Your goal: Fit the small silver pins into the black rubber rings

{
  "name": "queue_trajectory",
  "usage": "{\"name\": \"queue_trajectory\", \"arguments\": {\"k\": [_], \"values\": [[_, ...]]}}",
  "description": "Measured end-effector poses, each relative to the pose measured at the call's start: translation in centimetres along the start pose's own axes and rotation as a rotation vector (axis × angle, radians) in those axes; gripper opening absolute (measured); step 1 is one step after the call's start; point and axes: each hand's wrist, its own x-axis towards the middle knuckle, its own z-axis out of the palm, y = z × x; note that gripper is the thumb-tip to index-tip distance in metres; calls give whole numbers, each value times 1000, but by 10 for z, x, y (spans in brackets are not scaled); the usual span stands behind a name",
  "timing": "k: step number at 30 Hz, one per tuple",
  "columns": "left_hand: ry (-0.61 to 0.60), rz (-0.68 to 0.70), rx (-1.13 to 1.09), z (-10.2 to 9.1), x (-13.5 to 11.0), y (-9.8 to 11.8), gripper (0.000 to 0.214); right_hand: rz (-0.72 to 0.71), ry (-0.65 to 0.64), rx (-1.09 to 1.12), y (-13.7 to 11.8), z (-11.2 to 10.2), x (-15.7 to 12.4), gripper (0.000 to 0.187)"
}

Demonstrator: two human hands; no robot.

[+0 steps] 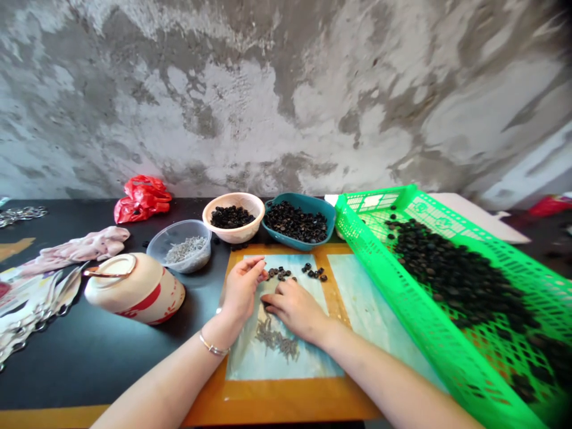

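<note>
My left hand (243,285) is raised over the pale blue sheet (241,366), thumb and fingers pinched together. Whatever sits in that pinch is too small to make out. Just to its right, my right hand (297,308) rests low over the sheet with curled fingers, a small black piece showing at its fingertips. Small round black pieces (280,273) lie beyond my hands, with several more black rings (314,272) off to the right. Closer to me is a loose pile of thin grey screw-like pins (277,341).
Behind the sheet stand a clear bowl of grey pins (203,257), a pink bowl (257,223) and a teal basin (297,241) of black pieces. A green crate (384,286) borders the right. Leftward are a white-red container (143,292), a glove (84,247) and a red bag (142,199).
</note>
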Motion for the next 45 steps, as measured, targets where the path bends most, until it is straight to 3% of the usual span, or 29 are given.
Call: {"name": "queue_trajectory", "arguments": {"k": [5, 12, 18, 23, 29, 34, 38, 45], "values": [[-22, 14, 27, -1, -1, 0, 32, 122, 80, 200, 9, -11, -7, 15], [-54, 31, 125, -3, -4, -6, 33, 180, -20, 26, 19, -33, -21, 6], [-60, 37, 152, -1, -6, -4, 31, 198, -72, 44, 16, -37, -21, 24], [-102, 34, 184, 0, -9, -4, 34, 221, -86, 93, 17, -40, -21, 11], [-210, -20, 182, 2, -18, -3, 33, 414, 173, 540, 17, -50, -20, 21], [-264, -24, 231, 4, -26, 0, 24, 434, 321, 869, 11, -53, -22, 29], [-300, 12, 223, 8, -30, 5, 19, 401, 353, 907, 8, -50, -23, 26], [-342, 76, 201, 7, -32, 5, 14, 265, 404, 713, 3, -49, -27, 20]]}}
